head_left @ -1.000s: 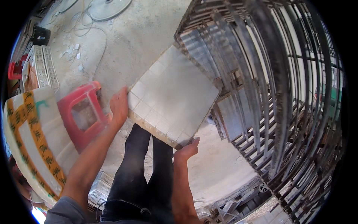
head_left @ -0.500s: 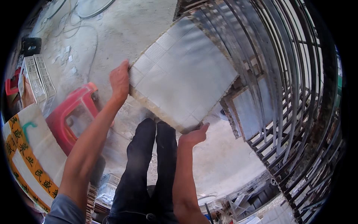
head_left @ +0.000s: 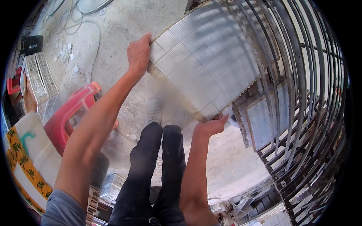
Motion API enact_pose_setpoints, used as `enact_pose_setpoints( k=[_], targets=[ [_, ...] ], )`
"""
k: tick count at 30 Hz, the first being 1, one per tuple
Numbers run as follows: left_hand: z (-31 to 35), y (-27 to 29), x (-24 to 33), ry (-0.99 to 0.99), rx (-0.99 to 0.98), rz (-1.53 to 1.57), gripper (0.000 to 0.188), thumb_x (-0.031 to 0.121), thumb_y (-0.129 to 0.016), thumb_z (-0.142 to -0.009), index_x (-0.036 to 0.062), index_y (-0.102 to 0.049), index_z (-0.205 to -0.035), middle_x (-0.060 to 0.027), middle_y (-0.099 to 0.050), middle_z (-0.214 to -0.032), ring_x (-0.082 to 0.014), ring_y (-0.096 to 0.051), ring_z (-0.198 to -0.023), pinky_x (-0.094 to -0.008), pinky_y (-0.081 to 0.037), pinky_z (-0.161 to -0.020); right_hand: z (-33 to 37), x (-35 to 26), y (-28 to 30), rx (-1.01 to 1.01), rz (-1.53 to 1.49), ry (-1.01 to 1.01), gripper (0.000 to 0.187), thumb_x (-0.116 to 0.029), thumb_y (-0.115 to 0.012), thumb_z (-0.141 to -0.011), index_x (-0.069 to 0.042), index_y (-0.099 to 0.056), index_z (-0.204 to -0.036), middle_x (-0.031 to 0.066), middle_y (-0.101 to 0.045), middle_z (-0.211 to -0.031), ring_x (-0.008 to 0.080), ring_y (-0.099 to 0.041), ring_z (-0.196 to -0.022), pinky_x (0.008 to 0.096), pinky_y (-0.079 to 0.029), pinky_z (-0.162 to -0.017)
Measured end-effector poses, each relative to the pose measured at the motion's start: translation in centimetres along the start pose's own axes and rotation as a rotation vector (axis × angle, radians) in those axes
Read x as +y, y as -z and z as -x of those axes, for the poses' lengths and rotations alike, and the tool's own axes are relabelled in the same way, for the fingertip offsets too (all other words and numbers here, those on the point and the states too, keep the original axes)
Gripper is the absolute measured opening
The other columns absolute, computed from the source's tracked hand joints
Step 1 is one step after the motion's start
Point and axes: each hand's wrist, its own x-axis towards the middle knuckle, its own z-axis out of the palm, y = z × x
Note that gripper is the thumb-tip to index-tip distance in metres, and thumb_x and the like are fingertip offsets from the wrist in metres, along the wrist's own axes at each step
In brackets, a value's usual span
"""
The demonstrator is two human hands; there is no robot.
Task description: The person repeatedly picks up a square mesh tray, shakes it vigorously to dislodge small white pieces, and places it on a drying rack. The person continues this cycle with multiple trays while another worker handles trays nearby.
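Between my hands is a large pale square board (head_left: pixel 205 62) with a grid of tile-like squares on its face and rough brownish edges. My left hand (head_left: pixel 139 52) grips its left corner. My right hand (head_left: pixel 212 125) holds the near corner, fingers under the board and thumb outward. The board is tilted, and its far right part lies behind the bars of a metal rack (head_left: pixel 281 71), so that part is partly hidden. Lower in the rack, another pale panel (head_left: pixel 266 120) stands beside a dark, rough-edged strip.
At left are a red plastic stool (head_left: pixel 81 109), stacked white crates (head_left: pixel 37 81) and a white box with printed orange tape (head_left: pixel 28 162). A hose (head_left: pixel 98 49) and broken chips lie on the dusty floor (head_left: pixel 113 34). More crates and scrap lie along the lower edge.
Both hands have moved the board to the right and slightly away from me, so more of it sits behind the rack's bars. The grip stays at the same corners.
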Motion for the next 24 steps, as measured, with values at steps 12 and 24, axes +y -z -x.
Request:
enact_pose_setpoints(
  k=[12,24],
  targets=[
    [-4.3,-5.9,3.0,-0.137,-0.075,0.030,0.042,0.037,-0.039,-0.078,-0.0017,-0.050,-0.065,-0.0226,-0.054,-0.064,-0.0363,-0.050,-0.064,-0.0413,-0.037,-0.064,-3.3,-2.5,-4.6,-0.011,-0.122,0.082,0.060,-0.037,-0.041,-0.086,0.009,-0.032,-0.125,0.0169,-0.037,-0.128,0.0265,-0.040,-0.114,0.0370,-0.029,-0.098],
    [-10.6,-13.3,4.8,-0.792,0.209,-0.321,0.014,0.012,-0.040,-0.084,0.0037,-0.051,-0.084,-0.0173,-0.053,-0.079,-0.0292,-0.053,-0.070,-0.0387,-0.045,-0.061,-6.5,-2.3,-7.4,-0.171,-0.173,0.108,0.059,-0.040,-0.038,-0.087,0.003,-0.034,-0.127,0.0133,-0.035,-0.132,0.0240,-0.036,-0.119,0.0344,-0.024,-0.101]
  ],
)
